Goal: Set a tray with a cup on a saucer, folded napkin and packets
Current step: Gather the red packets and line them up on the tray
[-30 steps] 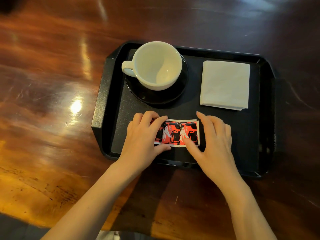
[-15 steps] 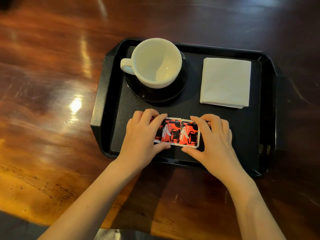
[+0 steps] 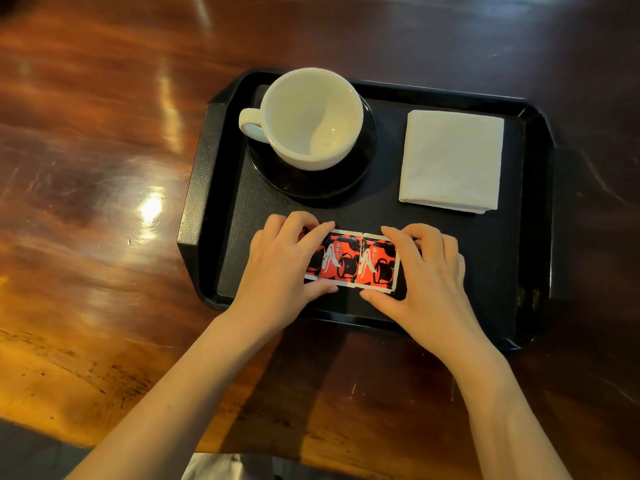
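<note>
A black tray (image 3: 197,216) lies on the wooden table. At its far left a white cup (image 3: 311,116) stands upright on a black saucer (image 3: 363,168), handle to the left. A folded white napkin (image 3: 450,161) lies flat at the far right. Red and black packets (image 3: 356,261) lie side by side on the tray's near part. My left hand (image 3: 280,268) pinches their left end between thumb and fingers, covering the leftmost packet. My right hand (image 3: 429,271) pinches their right end the same way.
The glossy dark wooden table (image 3: 104,168) surrounds the tray, with its near edge at the bottom of the view. A bit of light cloth (image 3: 214,467) shows below the table edge between my forearms.
My right hand's fingers curled in from flat to grip the right end of the packets. The left hand stayed in place and the packets hardly shifted.
</note>
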Demonstrator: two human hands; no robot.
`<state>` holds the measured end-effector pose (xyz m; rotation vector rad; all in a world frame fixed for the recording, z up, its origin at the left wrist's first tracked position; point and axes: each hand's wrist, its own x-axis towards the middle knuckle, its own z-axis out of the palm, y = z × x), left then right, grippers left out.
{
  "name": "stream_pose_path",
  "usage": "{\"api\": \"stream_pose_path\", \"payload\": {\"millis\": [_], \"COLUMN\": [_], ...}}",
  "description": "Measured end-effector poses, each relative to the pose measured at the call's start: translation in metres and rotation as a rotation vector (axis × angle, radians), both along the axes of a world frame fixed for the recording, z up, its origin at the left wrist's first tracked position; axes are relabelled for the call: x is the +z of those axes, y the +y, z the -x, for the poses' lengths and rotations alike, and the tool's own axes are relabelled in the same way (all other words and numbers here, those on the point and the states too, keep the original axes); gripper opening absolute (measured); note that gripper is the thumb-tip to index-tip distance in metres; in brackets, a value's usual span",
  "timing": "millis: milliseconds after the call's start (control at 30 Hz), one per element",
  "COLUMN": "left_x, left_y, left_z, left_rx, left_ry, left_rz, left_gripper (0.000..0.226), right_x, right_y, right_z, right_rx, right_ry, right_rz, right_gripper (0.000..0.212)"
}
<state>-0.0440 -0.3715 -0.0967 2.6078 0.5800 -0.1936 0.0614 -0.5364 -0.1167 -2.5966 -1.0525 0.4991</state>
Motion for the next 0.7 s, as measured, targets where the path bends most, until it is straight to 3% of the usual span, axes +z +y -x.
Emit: {"api": "stream_pose_path", "payload": {"millis": [400, 700], "left_x": [0.003, -0.002], "left_y": [0.032, 0.03], "left_z": [0.02, 0.02], "left_rx": [0.078, 0.064], "left_ry": [0.012, -0.003], "left_rz": [-0.016, 0.004], "left_gripper": [0.094, 0.078], "right_x": [0.009, 0.005], "right_y": [0.008, 0.014], "right_z": [0.002, 0.003], "right_rx": [0.033, 0.034], "right_ry": [0.012, 0.003], "right_rz": [-0.01, -0.014], "right_gripper": [0.086, 0.078]}}
